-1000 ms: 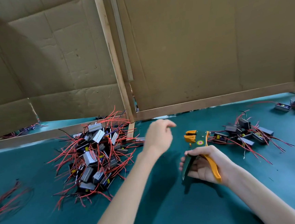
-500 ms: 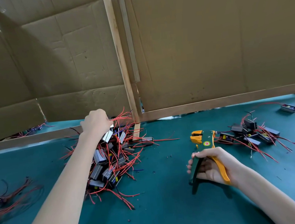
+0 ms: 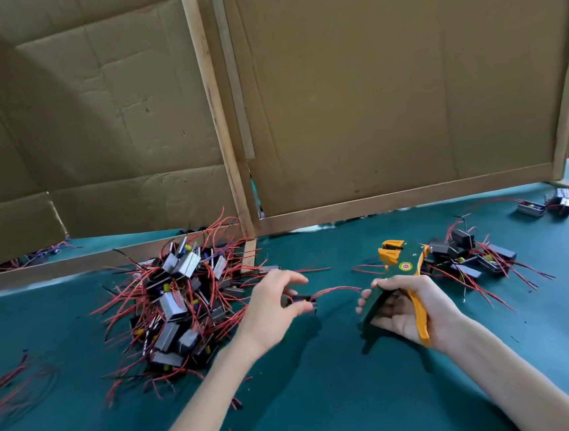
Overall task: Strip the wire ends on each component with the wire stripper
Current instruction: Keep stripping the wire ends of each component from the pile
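My left hand (image 3: pixel 273 305) pinches a small black component (image 3: pixel 302 299) just above the green table, right of the big pile. Its red wires (image 3: pixel 336 290) arc rightward toward my right hand. My right hand (image 3: pixel 404 308) grips the green and orange wire stripper (image 3: pixel 399 270) by its handles, jaws pointing away from me, with the handles spread. A large heap of components with red wires (image 3: pixel 177 303) lies left of my left hand. A smaller heap of components (image 3: pixel 469 257) lies right of the stripper head.
Cardboard panels in wooden frames (image 3: pixel 395 202) wall off the back of the green table (image 3: pixel 327 400). Two more components (image 3: pixel 547 206) sit at the far right. Loose red wires (image 3: pixel 5 387) lie at the left edge. Small wire scraps dot the mat.
My left hand left the top of the big pile and came right toward the stripper, now holding one component. My right hand kept its hold on the stripper.
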The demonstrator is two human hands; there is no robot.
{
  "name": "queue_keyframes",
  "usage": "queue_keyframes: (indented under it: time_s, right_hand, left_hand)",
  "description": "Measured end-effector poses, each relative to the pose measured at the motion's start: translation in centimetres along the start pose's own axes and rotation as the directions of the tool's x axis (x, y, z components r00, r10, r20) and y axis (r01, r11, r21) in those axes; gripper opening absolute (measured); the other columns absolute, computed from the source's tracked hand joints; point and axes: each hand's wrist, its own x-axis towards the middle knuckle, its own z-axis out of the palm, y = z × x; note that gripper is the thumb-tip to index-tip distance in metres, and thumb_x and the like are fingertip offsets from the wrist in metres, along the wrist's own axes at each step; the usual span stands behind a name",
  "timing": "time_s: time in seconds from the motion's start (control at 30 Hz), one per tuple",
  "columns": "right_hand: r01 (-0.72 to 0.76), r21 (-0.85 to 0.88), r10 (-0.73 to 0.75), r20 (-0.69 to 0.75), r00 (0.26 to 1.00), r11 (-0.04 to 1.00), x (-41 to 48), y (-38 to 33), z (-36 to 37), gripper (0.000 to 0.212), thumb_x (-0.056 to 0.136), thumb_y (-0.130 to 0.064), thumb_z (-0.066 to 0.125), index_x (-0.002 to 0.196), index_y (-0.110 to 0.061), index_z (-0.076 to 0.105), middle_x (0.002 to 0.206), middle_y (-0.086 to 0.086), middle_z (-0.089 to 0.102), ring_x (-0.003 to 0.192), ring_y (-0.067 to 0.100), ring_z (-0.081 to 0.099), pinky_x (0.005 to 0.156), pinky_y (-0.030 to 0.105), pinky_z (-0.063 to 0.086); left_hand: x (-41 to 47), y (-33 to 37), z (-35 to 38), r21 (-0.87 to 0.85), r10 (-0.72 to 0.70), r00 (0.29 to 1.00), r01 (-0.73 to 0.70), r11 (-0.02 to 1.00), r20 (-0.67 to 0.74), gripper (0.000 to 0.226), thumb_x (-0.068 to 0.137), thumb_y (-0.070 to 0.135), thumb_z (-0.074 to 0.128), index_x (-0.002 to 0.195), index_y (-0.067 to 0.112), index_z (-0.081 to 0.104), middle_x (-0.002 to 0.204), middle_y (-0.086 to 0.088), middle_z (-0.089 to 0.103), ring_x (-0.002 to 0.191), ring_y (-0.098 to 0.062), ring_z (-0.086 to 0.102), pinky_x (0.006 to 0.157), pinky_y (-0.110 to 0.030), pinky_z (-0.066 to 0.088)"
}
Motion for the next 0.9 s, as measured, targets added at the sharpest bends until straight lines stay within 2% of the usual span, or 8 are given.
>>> queue_keyframes:
  time_s: [0.1, 0.2, 0.3, 0.4, 0.5, 0.7, 0.83, 0.9]
  right_hand:
    - [0.018, 0.002, -0.018, -0.002, 1.000, 1.000, 0.1, -0.1, -0.1, 0.019, 0.065, -0.002, 0.062, 0.083, 0.003, 0.060, 0.078, 0.023, 0.067, 0.068, 0.037, 0.070, 0.062, 0.047, 0.060]
    - [0.019, -0.021, -0.019, 0.012, 1.000, 1.000, 0.0, 0.1, 0.1, 0.018, 0.066, -0.003, 0.062, 0.083, 0.002, 0.060, 0.078, 0.023, 0.067, 0.069, 0.037, 0.070, 0.063, 0.047, 0.060]
    - [0.008, -0.056, -0.006, 0.047, 0.999, 0.998, -0.2, 0.5, 0.3, 0.017, 0.067, -0.003, 0.062, 0.084, 0.001, 0.060, 0.078, 0.022, 0.065, 0.069, 0.036, 0.069, 0.064, 0.046, 0.060]
    - [0.004, -0.114, 0.007, 0.091, 0.996, 0.994, -0.6, 0.9, 0.7, 0.019, 0.067, -0.004, 0.062, 0.086, 0.000, 0.059, 0.077, 0.021, 0.064, 0.070, 0.036, 0.068, 0.067, 0.045, 0.060]
    - [0.011, -0.146, 0.008, 0.131, 0.991, 0.989, -1.0, 1.2, 1.2, 0.019, 0.067, -0.004, 0.062, 0.086, 0.001, 0.060, 0.078, 0.022, 0.062, 0.071, 0.036, 0.066, 0.066, 0.046, 0.060]
    - [0.049, -0.276, 0.040, 0.308, 0.951, 0.960, -1.8, 1.5, 1.5, 0.018, 0.067, -0.005, 0.071, 0.083, -0.001, 0.066, 0.082, 0.024, 0.061, 0.076, 0.038, 0.064, 0.072, 0.047, 0.057]
    - [0.011, -0.375, 0.156, 0.412, 0.898, 0.927, -2.0, 1.7, 1.4, 0.027, 0.065, -0.011, 0.076, 0.087, -0.001, 0.064, 0.084, 0.025, 0.060, 0.079, 0.039, 0.062, 0.079, 0.050, 0.054]
    - [-0.016, -0.425, 0.219, 0.434, 0.874, 0.905, -2.0, 2.0, 1.4, 0.028, 0.066, -0.012, 0.077, 0.088, -0.001, 0.063, 0.085, 0.025, 0.060, 0.080, 0.039, 0.062, 0.081, 0.052, 0.053]
  left_hand:
    - [-1.3, -1.7, 1.1, -0.194, -0.184, 0.975, 0.158, 0.968, -0.124, 0.052, 0.071, 0.012, 0.084, 0.112, 0.026, 0.055, 0.114, 0.004, 0.058, 0.094, -0.006, 0.061, 0.080, -0.019, 0.052]
    - [-2.0, -2.2, 1.5, -0.467, -0.364, 0.914, 0.246, 0.849, -0.181, 0.064, 0.068, 0.005, 0.084, 0.119, 0.020, 0.049, 0.119, 0.004, 0.050, 0.105, -0.007, 0.058, 0.075, -0.013, 0.051]
    - [-2.0, -2.0, 1.8, -0.639, -0.476, 0.866, 0.281, 0.716, -0.153, 0.046, 0.069, 0.002, 0.083, 0.106, 0.012, 0.059, 0.115, 0.002, 0.061, 0.100, -0.005, 0.064, 0.077, -0.014, 0.051]
    - [-2.0, -1.9, 1.9, -0.686, -0.434, 0.881, 0.199, 0.700, -0.187, 0.018, 0.076, 0.003, 0.077, 0.089, 0.013, 0.068, 0.100, 0.004, 0.073, 0.086, -0.004, 0.068, 0.073, -0.011, 0.050]
    - [-2.2, -1.8, 2.2, -0.707, -0.406, 0.893, 0.160, 0.689, -0.193, 0.009, 0.083, 0.006, 0.070, 0.091, 0.011, 0.069, 0.090, 0.003, 0.075, 0.088, -0.012, 0.068, 0.082, -0.023, 0.053]
    - [-2.3, -1.0, 1.8, -0.771, -0.424, 0.881, 0.118, 0.626, -0.209, 0.014, 0.092, 0.005, 0.059, 0.091, 0.012, 0.070, 0.081, -0.001, 0.070, 0.073, -0.014, 0.066, 0.070, -0.031, 0.056]
    - [-2.2, -0.7, 1.1, -0.802, -0.413, 0.890, 0.098, 0.589, -0.194, 0.013, 0.095, 0.003, 0.052, 0.090, 0.008, 0.063, 0.072, -0.001, 0.060, 0.063, -0.015, 0.058, 0.080, -0.046, 0.056]
    - [-2.2, -0.5, 0.8, -0.819, -0.411, 0.893, 0.094, 0.566, -0.182, 0.018, 0.096, 0.002, 0.047, 0.086, 0.009, 0.059, 0.072, 0.001, 0.051, 0.061, -0.014, 0.051, 0.077, -0.045, 0.058]
